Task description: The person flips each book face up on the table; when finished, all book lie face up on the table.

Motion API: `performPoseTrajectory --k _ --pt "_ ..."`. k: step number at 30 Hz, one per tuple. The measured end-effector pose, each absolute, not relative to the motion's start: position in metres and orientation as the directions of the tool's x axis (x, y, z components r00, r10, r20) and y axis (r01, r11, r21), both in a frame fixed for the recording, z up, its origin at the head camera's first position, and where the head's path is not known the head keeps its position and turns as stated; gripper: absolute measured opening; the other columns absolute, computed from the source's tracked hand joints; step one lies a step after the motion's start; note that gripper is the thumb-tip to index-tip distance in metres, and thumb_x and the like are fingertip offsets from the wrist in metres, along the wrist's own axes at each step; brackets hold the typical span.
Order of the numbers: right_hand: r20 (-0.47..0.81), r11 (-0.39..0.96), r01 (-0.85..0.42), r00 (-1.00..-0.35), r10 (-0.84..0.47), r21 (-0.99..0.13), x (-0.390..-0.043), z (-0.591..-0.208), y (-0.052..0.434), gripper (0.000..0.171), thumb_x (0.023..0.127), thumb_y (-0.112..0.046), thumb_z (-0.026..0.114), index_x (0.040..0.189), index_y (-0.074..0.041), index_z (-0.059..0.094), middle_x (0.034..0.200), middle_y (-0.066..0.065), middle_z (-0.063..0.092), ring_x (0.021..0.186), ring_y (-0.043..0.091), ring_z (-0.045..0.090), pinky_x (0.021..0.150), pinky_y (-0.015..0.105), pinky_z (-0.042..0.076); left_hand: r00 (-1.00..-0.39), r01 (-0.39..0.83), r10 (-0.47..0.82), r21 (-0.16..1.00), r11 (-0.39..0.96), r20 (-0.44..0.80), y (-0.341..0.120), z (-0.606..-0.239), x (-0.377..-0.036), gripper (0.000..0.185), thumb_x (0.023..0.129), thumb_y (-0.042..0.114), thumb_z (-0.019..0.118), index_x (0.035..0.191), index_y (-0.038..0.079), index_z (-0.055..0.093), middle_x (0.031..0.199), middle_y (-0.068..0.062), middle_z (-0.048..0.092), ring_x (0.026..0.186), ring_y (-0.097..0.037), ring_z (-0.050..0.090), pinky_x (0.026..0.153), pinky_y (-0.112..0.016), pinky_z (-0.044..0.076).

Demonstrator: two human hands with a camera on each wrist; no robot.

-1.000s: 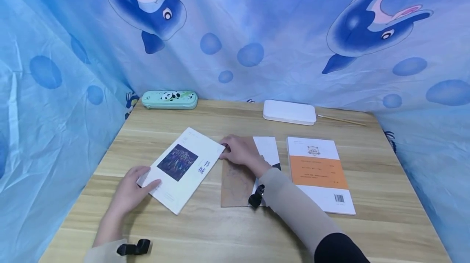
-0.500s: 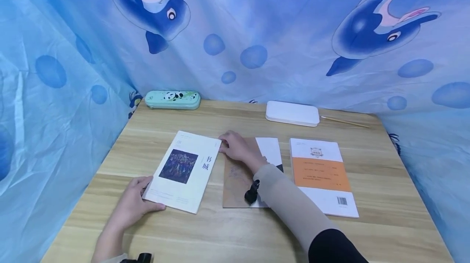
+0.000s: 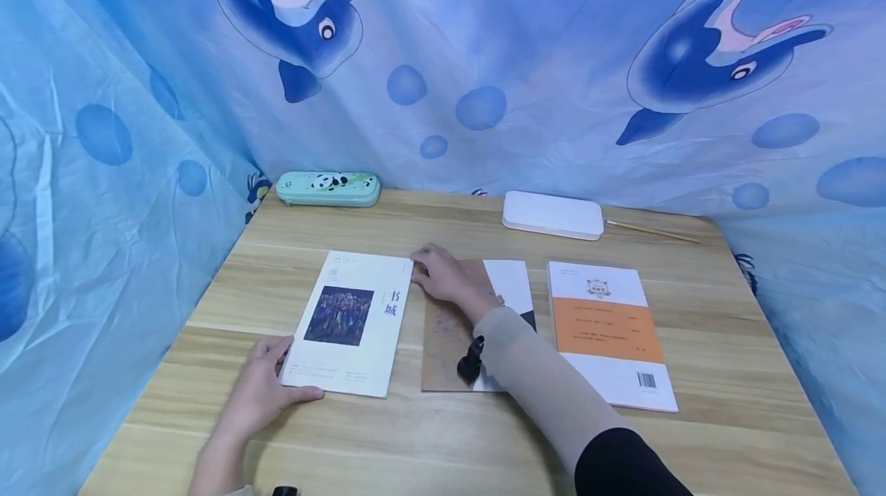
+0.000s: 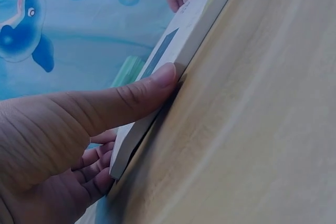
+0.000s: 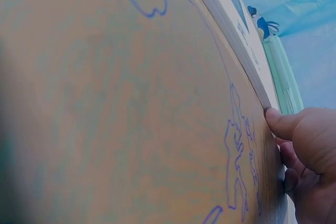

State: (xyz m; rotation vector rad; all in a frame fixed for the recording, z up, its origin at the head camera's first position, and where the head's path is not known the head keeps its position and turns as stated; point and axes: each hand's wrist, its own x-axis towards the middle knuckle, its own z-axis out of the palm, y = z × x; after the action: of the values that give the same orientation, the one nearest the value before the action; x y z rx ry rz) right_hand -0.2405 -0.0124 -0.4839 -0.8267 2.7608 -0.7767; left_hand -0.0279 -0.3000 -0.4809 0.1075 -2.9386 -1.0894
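Observation:
A white book (image 3: 342, 361) with a dark square picture on its cover lies on the wooden table at the left. My left hand (image 3: 263, 381) grips its near left corner; in the left wrist view the thumb (image 4: 142, 95) presses the near edge and the fingers bend round the left side. At the far right corner, my right hand (image 3: 443, 273) holds the same book between thumb and fingers, which are partly hidden. Under my right forearm lies a brown and white book (image 3: 446, 357) with thin blue lines, partly covered by the sleeve.
A white and orange book (image 3: 609, 327) lies at the right. Along the back edge are a green panda pencil case (image 3: 328, 190), a flat white case (image 3: 552, 214) and a thin wooden stick (image 3: 654, 231). A blue dolphin curtain (image 3: 540, 42) hangs behind the table (image 3: 429, 442).
The white book has turned anticlockwise, from clearly slanted to nearly straight beside the brown book. My left hand has moved right and slightly nearer with its corner; my right hand stays at the far corner.

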Motion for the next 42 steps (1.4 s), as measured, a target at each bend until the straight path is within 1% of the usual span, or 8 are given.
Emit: performPoseTrajectory --k 6,10,13,17,21,28,32,42 --pt "0.005 0.679 -0.474 -0.822 -0.569 -0.56 -0.241 -0.483 -0.011 0.04 0.1 -0.022 0.067 0.137 -0.009 0.062 0.129 0.01 0.06 0.117 0.023 0.06 0.103 0.033 0.05 -0.996 -0.067 -0.084 0.649 0.758 -0.004 -0.298 -0.482 -0.025 0.105 0.059 0.038 0.098 0.137 -0.015 0.051 0.124 -0.027 0.051 0.111 -0.042 0.054 0.099 -0.055 0.043" --pt "0.046 0.631 -0.463 -0.827 -0.561 -0.623 -0.243 -0.486 -0.007 0.021 0.1 -0.024 0.067 0.115 -0.01 0.072 0.109 0.005 0.064 0.1 0.018 0.061 0.09 0.03 0.053 -0.993 -0.038 -0.102 0.645 0.763 0.063 -0.297 -0.484 -0.026 0.09 0.069 0.034 0.094 0.134 -0.014 0.054 0.119 -0.024 0.056 0.102 -0.035 0.061 0.088 -0.042 0.055" --pt "0.072 0.593 -0.431 -0.844 -0.531 -0.68 -0.244 -0.489 -0.002 0.017 0.099 -0.025 0.068 0.11 -0.012 0.072 0.101 0.0 0.064 0.093 0.013 0.061 0.085 0.028 0.054 -0.986 -0.016 -0.118 0.642 0.767 0.116 -0.295 -0.486 -0.027 0.078 0.078 0.032 0.09 0.132 -0.014 0.057 0.117 -0.022 0.058 0.097 -0.032 0.063 0.08 -0.037 0.059" --pt "0.094 0.553 -0.402 -0.86 -0.501 -0.73 -0.242 -0.489 0.006 0.03 0.098 -0.023 0.07 0.125 -0.012 0.07 0.107 -0.001 0.068 0.099 0.013 0.063 0.091 0.028 0.054 -0.979 -0.003 -0.13 0.632 0.775 0.155 -0.29 -0.485 -0.029 0.076 0.082 0.032 0.086 0.133 -0.014 0.055 0.125 -0.028 0.057 0.11 -0.044 0.058 0.093 -0.054 0.052" --pt "0.105 0.555 -0.403 -0.865 -0.49 -0.728 -0.239 -0.487 0.014 0.034 0.097 -0.023 0.071 0.128 -0.01 0.069 0.108 0.001 0.068 0.101 0.015 0.064 0.093 0.029 0.054 -0.974 0.016 -0.131 0.634 0.773 0.184 -0.281 -0.481 -0.034 0.079 0.082 0.03 0.086 0.136 -0.016 0.052 0.137 -0.034 0.049 0.125 -0.053 0.046 0.105 -0.067 0.037" --pt "0.148 0.557 -0.431 -0.865 -0.48 -0.71 -0.237 -0.486 0.03 0.033 0.093 -0.021 0.076 0.122 -0.007 0.07 0.107 0.003 0.069 0.098 0.016 0.065 0.089 0.027 0.055 -0.972 0.118 -0.044 0.64 0.759 0.231 -0.255 -0.48 -0.047 0.077 0.08 0.027 0.088 0.138 -0.011 0.053 0.141 -0.03 0.049 0.129 -0.052 0.046 0.108 -0.066 0.036" --pt "0.136 0.56 -0.421 -0.867 -0.479 -0.714 -0.236 -0.485 0.042 0.036 0.093 -0.022 0.076 0.125 -0.006 0.069 0.109 0.004 0.069 0.099 0.017 0.065 0.089 0.029 0.056 -0.964 0.197 0.033 0.622 0.758 0.265 -0.24 -0.482 -0.055 0.078 0.077 0.025 0.09 0.137 -0.009 0.054 0.142 -0.03 0.05 0.13 -0.05 0.047 0.11 -0.064 0.036" --pt "0.082 0.601 -0.4 -0.87 -0.486 -0.692 -0.233 -0.474 0.079 0.043 0.096 -0.026 0.072 0.131 -0.004 0.064 0.115 0.007 0.068 0.105 0.021 0.064 0.095 0.036 0.055 -0.974 0.223 0.132 0.659 0.719 0.186 -0.21 -0.482 -0.062 0.081 0.079 0.034 0.088 0.142 -0.004 0.053 0.148 -0.025 0.047 0.136 -0.045 0.044 0.113 -0.06 0.035"
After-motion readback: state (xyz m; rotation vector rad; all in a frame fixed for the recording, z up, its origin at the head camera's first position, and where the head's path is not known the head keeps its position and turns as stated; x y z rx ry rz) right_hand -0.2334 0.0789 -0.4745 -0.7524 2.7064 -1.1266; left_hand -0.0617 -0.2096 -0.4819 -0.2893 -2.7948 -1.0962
